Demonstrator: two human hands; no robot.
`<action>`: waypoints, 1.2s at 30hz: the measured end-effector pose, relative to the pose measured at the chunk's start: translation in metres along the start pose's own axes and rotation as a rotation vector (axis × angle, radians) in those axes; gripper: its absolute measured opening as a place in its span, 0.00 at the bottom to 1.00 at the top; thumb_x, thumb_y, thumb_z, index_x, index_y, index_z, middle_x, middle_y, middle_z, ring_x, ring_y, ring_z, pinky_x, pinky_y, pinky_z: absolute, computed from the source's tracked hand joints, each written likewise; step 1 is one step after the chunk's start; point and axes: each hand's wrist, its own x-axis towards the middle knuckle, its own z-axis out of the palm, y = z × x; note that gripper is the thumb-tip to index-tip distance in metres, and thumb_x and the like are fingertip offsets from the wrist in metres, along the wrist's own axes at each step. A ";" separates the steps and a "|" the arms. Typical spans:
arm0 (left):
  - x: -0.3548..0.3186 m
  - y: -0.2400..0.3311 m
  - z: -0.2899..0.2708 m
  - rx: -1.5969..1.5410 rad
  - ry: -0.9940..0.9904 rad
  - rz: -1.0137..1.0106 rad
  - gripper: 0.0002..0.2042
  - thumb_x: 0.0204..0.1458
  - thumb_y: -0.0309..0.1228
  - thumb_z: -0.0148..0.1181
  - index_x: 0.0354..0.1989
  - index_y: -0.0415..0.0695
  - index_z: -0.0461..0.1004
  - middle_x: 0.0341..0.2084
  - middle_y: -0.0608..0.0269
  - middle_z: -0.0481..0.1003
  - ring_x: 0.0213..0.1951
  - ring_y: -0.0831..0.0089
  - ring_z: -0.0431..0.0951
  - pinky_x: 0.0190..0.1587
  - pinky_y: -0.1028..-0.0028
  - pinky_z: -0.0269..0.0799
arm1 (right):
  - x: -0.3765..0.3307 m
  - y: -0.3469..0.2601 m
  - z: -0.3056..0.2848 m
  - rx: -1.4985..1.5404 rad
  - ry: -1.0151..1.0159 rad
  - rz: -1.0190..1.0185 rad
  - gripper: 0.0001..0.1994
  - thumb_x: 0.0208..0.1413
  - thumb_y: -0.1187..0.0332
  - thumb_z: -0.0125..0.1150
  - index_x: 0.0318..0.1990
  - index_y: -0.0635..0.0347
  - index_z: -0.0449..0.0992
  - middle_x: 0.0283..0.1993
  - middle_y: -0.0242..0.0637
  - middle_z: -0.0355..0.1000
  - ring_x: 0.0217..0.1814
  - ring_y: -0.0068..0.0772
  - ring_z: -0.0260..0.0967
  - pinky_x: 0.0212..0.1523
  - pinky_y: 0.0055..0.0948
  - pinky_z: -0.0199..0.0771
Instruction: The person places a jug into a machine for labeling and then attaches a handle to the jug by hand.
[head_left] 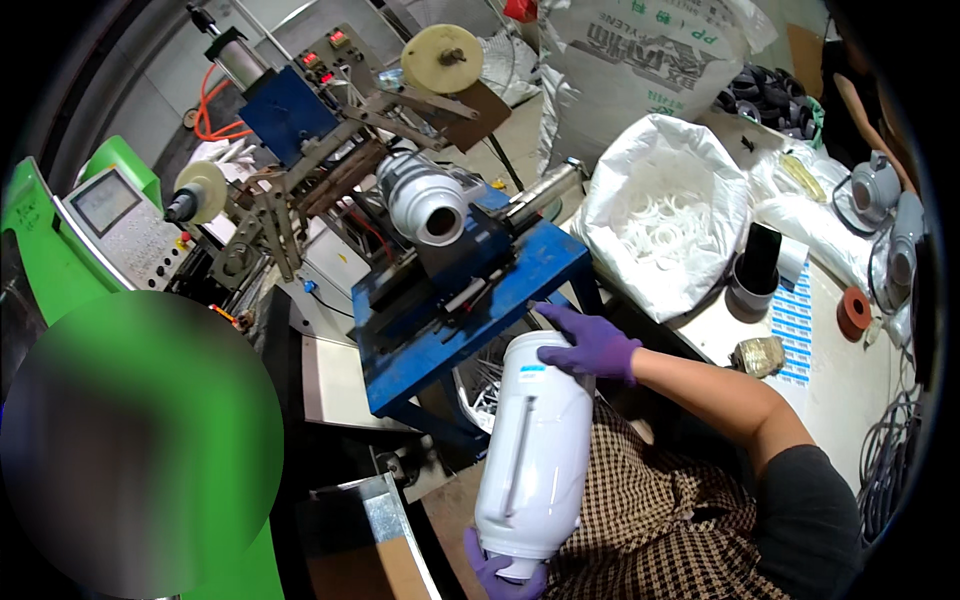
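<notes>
A glossy white plastic cylinder (535, 450), narrower at its lower end, stands slightly tilted in front of my checked apron. It has a long slot down its side and a small blue and white label near the top. My left hand (505, 575), in a purple glove, cups the narrow lower end, and the cylinder hides part of it. At the upper end my gloved right hand (595, 345) rests against the rim and side, one finger reaching out past it. Beyond the cylinder, a blue metal machine table (480, 330) carries a clamped grey-white fitting (428, 208) with a round opening.
On the right, a white worktable (700, 345) bears an open white sack (665, 220) of white rings, a black phone (762, 252), a roll of tape (853, 312) and blue labels. A control panel (120, 225) and green machine stand left. Another person's arm (860, 110) shows far right.
</notes>
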 end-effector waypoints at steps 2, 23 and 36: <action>-0.006 -0.014 0.016 0.057 0.295 -0.014 0.26 0.53 0.25 0.62 0.61 0.42 0.63 0.73 0.41 0.44 0.68 0.50 0.61 0.67 0.58 0.64 | 0.047 -0.031 -0.001 -0.113 -0.069 -0.072 0.45 0.55 0.49 0.63 0.78 0.41 0.47 0.56 0.59 0.75 0.55 0.61 0.74 0.61 0.45 0.72; 0.304 0.004 0.003 0.472 0.201 0.429 0.20 0.41 0.20 0.70 0.44 0.47 0.76 0.70 0.52 0.58 0.69 0.47 0.61 0.66 0.53 0.66 | -0.188 -0.035 -0.155 0.588 0.514 -0.060 0.18 0.39 0.58 0.69 0.34 0.63 0.75 0.39 0.33 0.69 0.41 0.26 0.69 0.45 0.26 0.69; 0.541 -0.031 0.112 1.501 -0.277 0.557 0.11 0.47 0.38 0.63 0.40 0.63 0.84 0.69 0.71 0.66 0.73 0.37 0.53 0.66 0.34 0.51 | -0.118 0.029 -0.110 0.607 0.317 -0.154 0.20 0.42 0.56 0.75 0.30 0.58 0.69 0.30 0.27 0.64 0.37 0.20 0.59 0.38 0.26 0.63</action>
